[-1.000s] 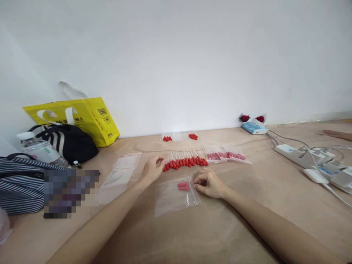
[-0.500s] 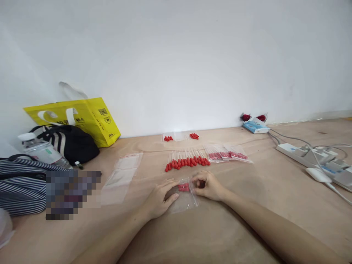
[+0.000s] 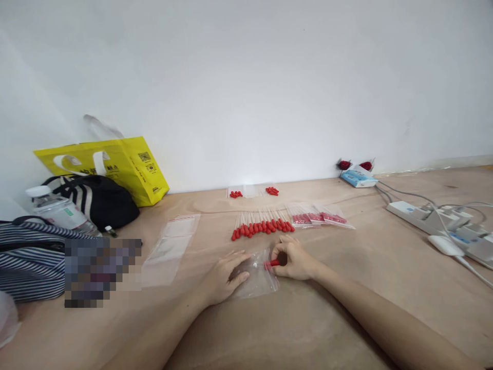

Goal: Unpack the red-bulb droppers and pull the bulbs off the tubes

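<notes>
A small clear zip bag (image 3: 257, 280) lies on the tan floor in front of me. My left hand (image 3: 225, 275) lies flat on its left part, fingers stretched out. My right hand (image 3: 295, 258) is closed at the bag's right edge, pinching a small red-tipped piece (image 3: 271, 263) there. Just beyond the hands runs a row of several red-tipped white sticks (image 3: 262, 225). To its right lie filled clear bags with red contents (image 3: 321, 217).
A stack of empty clear bags (image 3: 169, 248) lies to the left. Striped bags (image 3: 33, 257), a water bottle (image 3: 56, 210) and a yellow bag (image 3: 115, 162) stand at far left. Power strips with cables (image 3: 442, 221) lie at right. Small red piles (image 3: 252, 192) sit by the white wall.
My left hand left the row of sticks and came down flat on the clear bag. My right hand moved the red pieces to the bag's right edge and now pinches there.
</notes>
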The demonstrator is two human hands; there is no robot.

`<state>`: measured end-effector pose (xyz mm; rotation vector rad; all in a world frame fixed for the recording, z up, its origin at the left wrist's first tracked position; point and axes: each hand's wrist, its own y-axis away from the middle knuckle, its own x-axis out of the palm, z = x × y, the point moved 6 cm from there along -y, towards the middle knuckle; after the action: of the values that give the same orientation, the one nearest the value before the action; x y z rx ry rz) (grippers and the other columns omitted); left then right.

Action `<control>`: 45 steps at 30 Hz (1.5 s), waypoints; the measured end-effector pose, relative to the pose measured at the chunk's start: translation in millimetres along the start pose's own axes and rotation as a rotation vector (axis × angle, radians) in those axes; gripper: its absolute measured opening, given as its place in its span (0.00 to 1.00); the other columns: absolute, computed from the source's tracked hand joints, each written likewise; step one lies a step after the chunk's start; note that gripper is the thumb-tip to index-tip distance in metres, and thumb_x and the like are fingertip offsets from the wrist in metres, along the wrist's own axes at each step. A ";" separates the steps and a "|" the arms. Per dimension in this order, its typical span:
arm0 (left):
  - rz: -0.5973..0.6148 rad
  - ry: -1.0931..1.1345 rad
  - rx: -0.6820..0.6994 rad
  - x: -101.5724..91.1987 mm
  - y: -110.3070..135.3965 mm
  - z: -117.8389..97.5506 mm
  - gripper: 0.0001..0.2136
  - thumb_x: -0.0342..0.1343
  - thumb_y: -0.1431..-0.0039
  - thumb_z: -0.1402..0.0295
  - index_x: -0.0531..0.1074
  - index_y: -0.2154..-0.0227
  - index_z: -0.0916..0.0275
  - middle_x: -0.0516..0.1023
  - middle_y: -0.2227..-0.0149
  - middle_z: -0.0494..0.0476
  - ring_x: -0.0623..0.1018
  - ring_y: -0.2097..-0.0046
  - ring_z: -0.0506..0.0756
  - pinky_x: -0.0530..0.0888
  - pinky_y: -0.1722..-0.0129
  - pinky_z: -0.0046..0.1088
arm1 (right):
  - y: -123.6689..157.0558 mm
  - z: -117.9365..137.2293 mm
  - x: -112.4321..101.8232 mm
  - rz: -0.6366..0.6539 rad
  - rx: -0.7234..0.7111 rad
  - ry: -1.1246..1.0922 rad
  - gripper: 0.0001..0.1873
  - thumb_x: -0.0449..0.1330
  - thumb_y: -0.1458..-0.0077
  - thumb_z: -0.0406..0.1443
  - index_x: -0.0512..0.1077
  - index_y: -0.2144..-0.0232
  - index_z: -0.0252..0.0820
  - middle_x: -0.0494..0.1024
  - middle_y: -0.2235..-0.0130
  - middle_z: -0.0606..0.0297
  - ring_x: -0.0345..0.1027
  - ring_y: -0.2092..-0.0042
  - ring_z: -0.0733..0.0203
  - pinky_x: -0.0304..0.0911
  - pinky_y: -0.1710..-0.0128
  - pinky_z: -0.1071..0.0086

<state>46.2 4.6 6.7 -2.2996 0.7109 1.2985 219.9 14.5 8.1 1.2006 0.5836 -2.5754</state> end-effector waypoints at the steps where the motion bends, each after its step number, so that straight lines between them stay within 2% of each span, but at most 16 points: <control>1: 0.002 0.004 -0.006 -0.6 0.3 0.7 0.20 0.48 0.45 0.62 0.62 0.49 0.58 0.65 0.46 0.58 0.62 0.44 0.57 0.60 0.45 0.41 | 1.5 -3.0 -3.0 0.013 -0.013 0.005 0.08 0.64 0.64 0.36 0.69 0.78 0.41 0.68 0.70 0.67 0.61 0.65 0.62 0.51 0.63 0.67; 7: -0.035 0.023 -0.014 -5.0 1.0 -0.9 0.19 0.49 0.46 0.63 0.64 0.50 0.57 0.67 0.47 0.57 0.64 0.45 0.57 0.61 0.46 0.41 | 6.0 -4.5 -6.1 0.070 -0.101 -0.061 0.15 0.65 0.64 0.38 0.68 0.72 0.41 0.71 0.70 0.68 0.61 0.66 0.62 0.54 0.65 0.68; 11: -0.020 0.026 -0.010 -5.9 1.0 -3.8 0.19 0.49 0.46 0.64 0.64 0.50 0.58 0.67 0.47 0.58 0.64 0.45 0.57 0.60 0.45 0.41 | 5.3 -2.0 -4.1 0.165 -0.079 -0.090 0.07 0.61 0.59 0.34 0.67 0.75 0.41 0.69 0.75 0.70 0.59 0.73 0.67 0.53 0.73 0.74; 15: -0.009 0.037 -0.016 -8.0 1.9 -2.7 0.19 0.48 0.45 0.64 0.63 0.49 0.55 0.66 0.47 0.55 0.64 0.44 0.57 0.60 0.45 0.40 | 6.8 -11.1 -25.0 0.208 -0.073 -0.005 0.05 0.60 0.61 0.32 0.67 0.76 0.41 0.68 0.77 0.71 0.58 0.75 0.68 0.52 0.76 0.75; 18: 0.006 0.043 -0.024 -9.3 3.1 0.5 0.19 0.49 0.45 0.63 0.63 0.49 0.55 0.66 0.46 0.55 0.63 0.44 0.57 0.60 0.45 0.41 | 10.1 -31.7 -43.0 0.254 0.025 -0.006 0.04 0.61 0.63 0.32 0.69 0.79 0.41 0.69 0.79 0.71 0.58 0.77 0.68 0.51 0.78 0.74; 23: 0.057 0.072 -0.008 -11.9 3.6 5.0 0.19 0.50 0.46 0.63 0.64 0.50 0.54 0.67 0.47 0.54 0.64 0.44 0.56 0.60 0.45 0.40 | 20.3 -73.3 -56.5 0.351 0.292 -0.488 0.09 0.64 0.65 0.37 0.71 0.77 0.39 0.72 0.79 0.69 0.64 0.78 0.67 0.58 0.78 0.73; 25: 0.045 0.108 0.005 -14.2 2.0 4.8 0.16 0.51 0.46 0.64 0.68 0.54 0.55 0.68 0.48 0.54 0.65 0.46 0.56 0.61 0.46 0.38 | 20.1 -84.4 -59.4 0.304 0.376 -0.670 0.12 0.66 0.67 0.37 0.71 0.77 0.38 0.72 0.79 0.69 0.64 0.79 0.68 0.59 0.80 0.74; 27: -0.032 0.152 -0.014 -18.5 -1.7 4.0 0.13 0.49 0.46 0.63 0.72 0.60 0.57 0.70 0.50 0.55 0.68 0.48 0.56 0.63 0.47 0.36 | 15.9 -88.9 -59.7 0.167 0.455 -0.832 0.12 0.68 0.69 0.37 0.71 0.78 0.37 0.72 0.79 0.69 0.63 0.81 0.71 0.57 0.81 0.76; 29: -0.140 0.236 -0.068 -21.8 -7.2 1.5 0.12 0.48 0.44 0.62 0.75 0.65 0.59 0.74 0.54 0.55 0.71 0.51 0.56 0.66 0.50 0.35 | 10.0 -83.0 -53.3 -0.015 0.511 -0.998 0.13 0.68 0.69 0.38 0.70 0.80 0.38 0.72 0.79 0.70 0.61 0.82 0.72 0.56 0.83 0.77; 31: -0.206 0.416 -0.170 -18.9 -14.5 -2.2 0.13 0.47 0.44 0.60 0.75 0.65 0.60 0.76 0.59 0.55 0.74 0.55 0.56 0.69 0.53 0.34 | 4.8 -66.1 -38.9 -0.165 0.519 -1.118 0.14 0.68 0.69 0.40 0.69 0.81 0.38 0.70 0.81 0.71 0.62 0.82 0.73 0.55 0.83 0.78; 34: -0.177 0.836 -0.368 0.5 -26.3 -12.1 0.15 0.51 0.46 0.59 0.72 0.62 0.63 0.77 0.60 0.57 0.75 0.58 0.55 0.71 0.57 0.33 | 0.3 -30.6 -9.0 -0.219 0.465 -1.176 0.17 0.69 0.70 0.41 0.69 0.78 0.38 0.72 0.80 0.70 0.66 0.79 0.69 0.58 0.81 0.76; 36: -0.166 1.088 -0.446 14.4 -32.0 -21.9 0.12 0.54 0.48 0.61 0.72 0.65 0.65 0.77 0.63 0.59 0.76 0.60 0.54 0.71 0.57 0.31 | 0.6 -11.9 6.0 -0.241 0.414 -1.152 0.18 0.69 0.70 0.42 0.67 0.78 0.38 0.71 0.81 0.70 0.65 0.79 0.69 0.60 0.79 0.74; 38: -0.208 1.257 -0.490 24.0 -34.2 -27.7 0.09 0.58 0.51 0.63 0.70 0.71 0.66 0.77 0.68 0.57 0.77 0.64 0.52 0.72 0.58 0.30 | 2.0 0.2 15.5 -0.260 0.358 -1.120 0.19 0.68 0.69 0.43 0.66 0.79 0.38 0.71 0.81 0.70 0.65 0.79 0.69 0.62 0.77 0.73; 40: -0.276 1.330 -0.519 28.0 -33.0 -27.2 0.09 0.60 0.53 0.65 0.69 0.75 0.66 0.76 0.73 0.55 0.76 0.68 0.51 0.73 0.61 0.30 | 3.0 7.7 21.1 -0.251 0.303 -1.087 0.19 0.67 0.67 0.45 0.65 0.78 0.39 0.72 0.79 0.69 0.65 0.77 0.68 0.64 0.75 0.71; 42: -0.325 1.320 -0.527 23.2 -31.1 -20.8 0.10 0.61 0.54 0.65 0.68 0.76 0.66 0.75 0.75 0.53 0.76 0.69 0.50 0.73 0.63 0.29 | 3.4 12.6 23.8 -0.211 0.246 -1.043 0.18 0.65 0.64 0.45 0.65 0.76 0.40 0.73 0.75 0.68 0.67 0.75 0.67 0.64 0.73 0.70; 45: -0.325 1.167 -0.544 -2.7 -33.0 1.2 0.10 0.61 0.55 0.65 0.69 0.74 0.66 0.76 0.74 0.54 0.76 0.70 0.51 0.74 0.66 0.28 | 5.0 10.9 19.2 -0.222 0.201 -0.891 0.19 0.63 0.61 0.45 0.65 0.68 0.41 0.73 0.68 0.65 0.67 0.71 0.66 0.63 0.71 0.70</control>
<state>64.3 31.9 11.7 -3.3636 0.2329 -0.1568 202.3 4.2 -1.7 -0.0652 0.2578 -3.0120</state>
